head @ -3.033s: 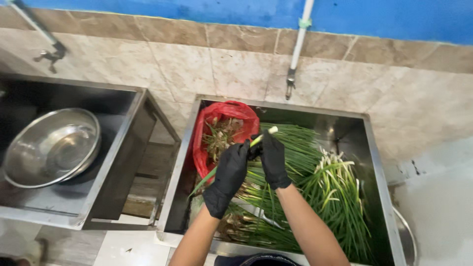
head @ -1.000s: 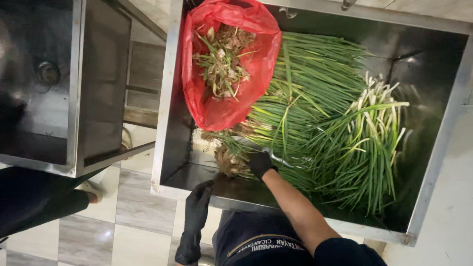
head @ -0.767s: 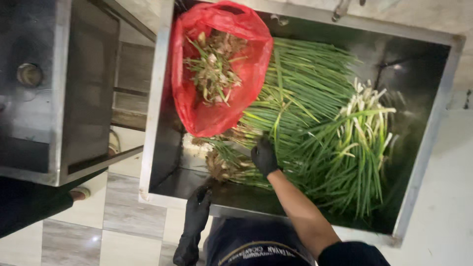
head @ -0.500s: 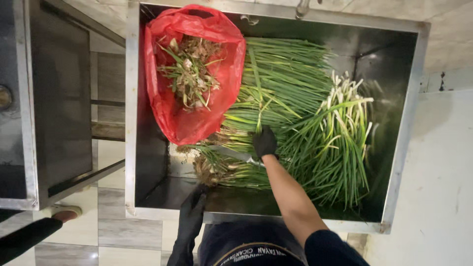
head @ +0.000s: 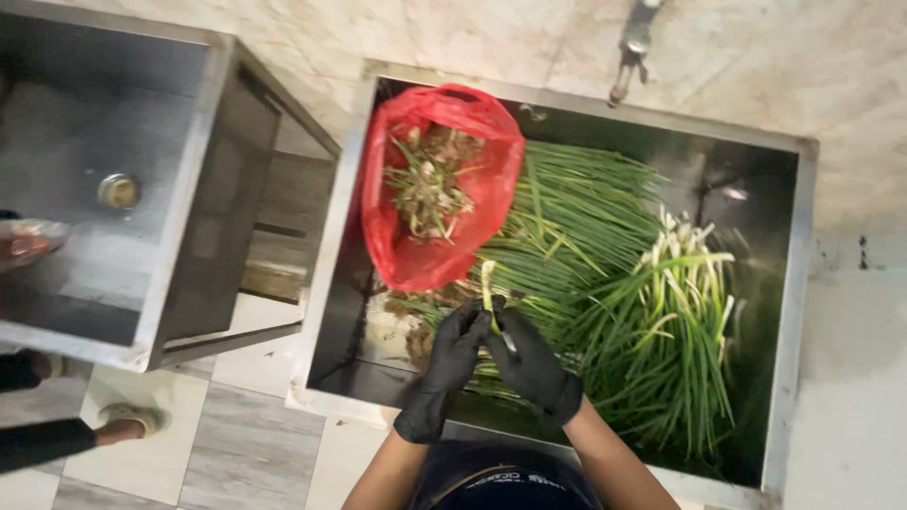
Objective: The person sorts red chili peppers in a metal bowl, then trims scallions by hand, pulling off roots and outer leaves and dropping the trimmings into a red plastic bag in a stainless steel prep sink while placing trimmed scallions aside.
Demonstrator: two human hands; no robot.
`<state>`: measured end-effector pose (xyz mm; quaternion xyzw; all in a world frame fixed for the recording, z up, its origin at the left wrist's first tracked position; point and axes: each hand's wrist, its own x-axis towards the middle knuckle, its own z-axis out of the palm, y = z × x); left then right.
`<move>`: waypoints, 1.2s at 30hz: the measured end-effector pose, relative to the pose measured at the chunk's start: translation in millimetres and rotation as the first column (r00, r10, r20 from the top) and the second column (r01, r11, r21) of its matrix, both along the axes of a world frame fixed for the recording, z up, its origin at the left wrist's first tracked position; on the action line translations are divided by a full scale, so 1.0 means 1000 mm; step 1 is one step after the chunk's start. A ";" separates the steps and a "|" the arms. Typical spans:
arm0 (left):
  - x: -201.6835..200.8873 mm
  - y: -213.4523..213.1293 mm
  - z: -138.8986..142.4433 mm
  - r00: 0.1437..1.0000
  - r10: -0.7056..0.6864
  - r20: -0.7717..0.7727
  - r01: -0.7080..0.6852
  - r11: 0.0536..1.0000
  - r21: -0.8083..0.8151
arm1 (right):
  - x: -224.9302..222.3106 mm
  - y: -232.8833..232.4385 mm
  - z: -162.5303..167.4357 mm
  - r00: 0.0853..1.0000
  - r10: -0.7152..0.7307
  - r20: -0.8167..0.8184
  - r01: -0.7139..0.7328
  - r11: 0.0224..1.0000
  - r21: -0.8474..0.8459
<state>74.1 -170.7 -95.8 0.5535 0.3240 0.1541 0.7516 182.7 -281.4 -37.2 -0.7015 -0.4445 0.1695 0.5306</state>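
Both my hands wear black gloves and meet over the front of a steel sink (head: 792, 283). My left hand (head: 453, 351) and my right hand (head: 531, 361) together hold one green onion stalk (head: 488, 285), its pale end pointing up. Under them lies a thick heap of green onions (head: 576, 246), and a second bunch with white ends (head: 685, 312) lies to the right. A red plastic bag (head: 491, 179) with roots and trimmings inside is open at the sink's left side, just beyond my hands.
A second steel sink (head: 179, 227) with a drain stands to the left, with a gap and tiled floor (head: 246, 444) between. A tap (head: 631, 47) hangs over the back wall. Another person's foot (head: 128, 420) shows at lower left.
My left hand came up from below the sink edge to join my right, and both now hold a stalk lifted off the heap. The view shifted right.
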 end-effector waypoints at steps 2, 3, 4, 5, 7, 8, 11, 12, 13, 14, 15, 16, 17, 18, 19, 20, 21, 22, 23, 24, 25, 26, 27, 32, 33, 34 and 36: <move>-0.016 0.008 0.014 1.000 -0.001 -0.028 0.001 1.000 0.019 | -0.007 0.005 0.025 0.982 -0.186 0.001 0.186 0.981 -0.052; -0.025 0.012 0.021 0.999 -0.015 -0.046 0.020 0.994 0.110 | -0.010 0.010 0.035 0.982 -0.188 -0.020 0.187 0.982 -0.017; -0.031 0.015 0.028 0.997 -0.030 -0.069 0.043 0.980 0.196 | -0.012 0.016 0.043 0.981 -0.192 -0.041 0.192 0.981 0.014; -0.036 0.017 0.035 1.000 -0.028 -0.004 0.028 0.959 0.282 | -0.013 0.023 0.050 0.978 -0.198 -0.061 0.201 0.979 0.044; -0.042 0.020 0.048 0.991 -0.055 0.123 -0.006 0.896 0.443 | -0.015 0.036 0.058 0.988 -0.088 -0.125 0.084 0.996 -0.038; -0.043 0.023 0.055 0.994 -0.045 0.104 0.005 0.935 0.354 | -0.016 0.041 0.061 0.987 -0.036 -0.159 0.024 0.997 -0.076; -0.047 0.026 0.078 0.999 -0.029 0.025 0.026 0.993 0.119 | -0.019 0.049 0.064 0.983 -0.028 -0.182 0.040 0.997 0.063; -0.049 0.026 0.085 0.999 -0.032 -0.015 0.033 0.997 0.074 | -0.019 0.050 0.064 0.990 -0.016 0.139 0.006 0.997 0.074; -0.050 0.025 0.092 0.998 -0.038 -0.055 0.040 0.999 0.027 | -0.019 0.052 0.064 0.896 -0.004 0.444 -0.031 0.997 0.073; -0.052 0.024 0.098 0.999 -0.012 -0.044 0.019 0.989 0.147 | -0.019 0.053 0.063 0.710 0.006 0.704 -0.069 0.996 0.061; -0.053 0.024 0.103 0.999 0.014 -0.032 -0.005 0.964 0.265 | -0.019 0.056 0.063 0.767 -0.005 0.642 -0.054 0.996 0.072; -0.056 0.024 0.107 0.999 0.039 -0.022 -0.028 0.925 0.378 | -0.019 0.059 0.063 0.820 -0.015 0.572 -0.039 0.996 0.081; -0.059 0.025 0.110 0.994 0.043 -0.101 -0.002 0.927 0.376 | -0.019 0.063 0.063 0.868 -0.025 0.496 -0.022 0.996 0.088; -0.061 0.026 0.112 0.983 0.050 -0.176 0.020 0.927 0.374 | -0.020 0.068 0.064 0.947 -0.060 0.316 0.045 0.997 0.055; -0.063 0.029 0.114 0.967 0.058 -0.249 0.040 0.927 0.372 | -0.021 0.073 0.065 0.987 -0.101 0.128 0.100 0.995 0.008; -0.065 0.031 0.114 0.981 0.099 -0.166 -0.030 0.928 0.371 | -0.023 0.079 0.067 0.987 -0.147 -0.067 0.143 0.988 -0.052; -0.067 0.034 0.114 0.987 0.139 -0.085 -0.099 0.926 0.364 | -0.027 0.081 0.070 0.995 -0.056 -0.082 0.055 0.998 -0.018; -0.069 0.037 0.114 0.984 0.179 -0.002 -0.167 0.919 0.357 | -0.030 0.082 0.073 0.995 0.035 -0.092 -0.033 0.999 0.021; -0.072 0.038 0.113 0.985 0.171 0.013 -0.161 0.900 0.405 | -0.034 0.084 0.076 0.988 0.123 -0.098 -0.117 0.991 0.062; -0.076 0.038 0.113 0.987 0.159 0.024 -0.153 0.880 0.450 | -0.038 0.086 0.079 0.977 0.139 -0.165 -0.132 0.990 0.050; -0.078 0.039 0.112 0.989 0.144 0.035 -0.143 0.860 0.491 | -0.043 0.086 0.081 0.962 0.150 -0.230 -0.146 0.989 0.035; -0.080 0.039 0.111 0.991 0.118 0.058 -0.129 0.786 0.604 | -0.047 0.087 0.082 0.943 0.158 -0.292 -0.159 0.987 0.021; -0.082 0.039 0.110 0.993 0.088 0.076 -0.116 0.698 0.707 | -0.049 0.087 0.081 0.963 0.142 -0.230 -0.144 0.990 0.008; -0.089 0.039 0.101 0.996 0.045 -0.077 0.024 0.696 0.718 | -0.049 0.087 0.060 0.964 0.123 0.236 -0.133 0.991 0.028; -0.090 0.040 0.098 0.997 0.048 -0.054 0.006 0.694 0.720 | -0.043 0.090 0.053 0.973 0.096 0.210 -0.111 0.992 0.060; -0.091 0.041 0.094 0.998 0.049 -0.033 -0.010 0.692 0.722 | -0.036 0.094 0.045 0.981 0.068 0.182 -0.086 0.992 0.091; -0.097 0.043 0.085 0.999 0.045 0.011 -0.041 0.754 0.656 | -0.013 0.097 0.032 1.000 0.007 -0.010 -0.006 0.993 0.116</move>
